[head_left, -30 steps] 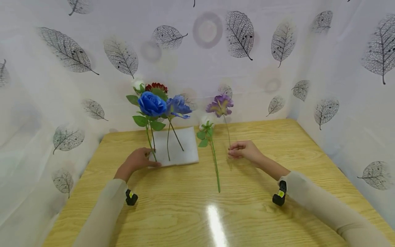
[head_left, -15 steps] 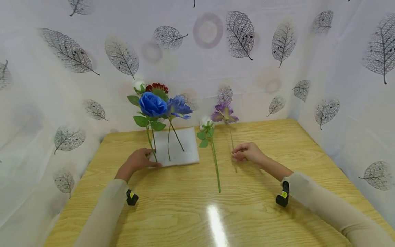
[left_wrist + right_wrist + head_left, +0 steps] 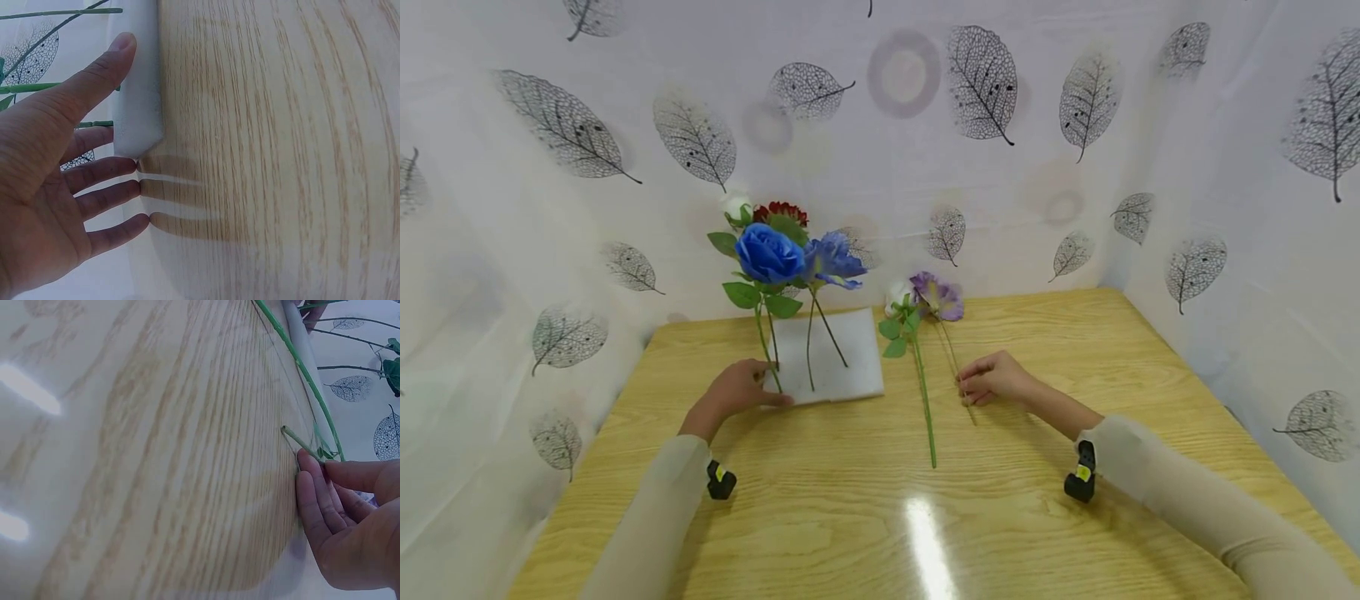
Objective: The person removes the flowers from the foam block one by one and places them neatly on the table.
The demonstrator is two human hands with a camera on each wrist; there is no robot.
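Observation:
My left hand (image 3: 739, 387) rests at the left front corner of a white foam pad (image 3: 861, 358). In the left wrist view its thumb lies straight on the foam (image 3: 142, 87), the other fingers extended beside the corner. Standing in the pad are a blue rose (image 3: 770, 252), a ruffled blue flower (image 3: 833, 258), a dark red flower (image 3: 782, 213) and a white rose (image 3: 735, 204). To the right, my right hand (image 3: 996, 379) pinches the thin stem of a ruffled purple flower (image 3: 938, 297), low over the table; the stem's cut end (image 3: 294, 435) sticks out past the fingertips.
Between pad and right hand, another white rose (image 3: 898, 297) with a green stem lies on the wood-grain table (image 3: 820, 500). Its stem points toward the front. A white leaf-printed curtain (image 3: 850, 150) surrounds the table at the back and sides.
The purple flower's bloom has come down and tilted left, close beside the lying white rose. My right hand has shifted slightly, still pinching the stem. The left hand stays at the pad.

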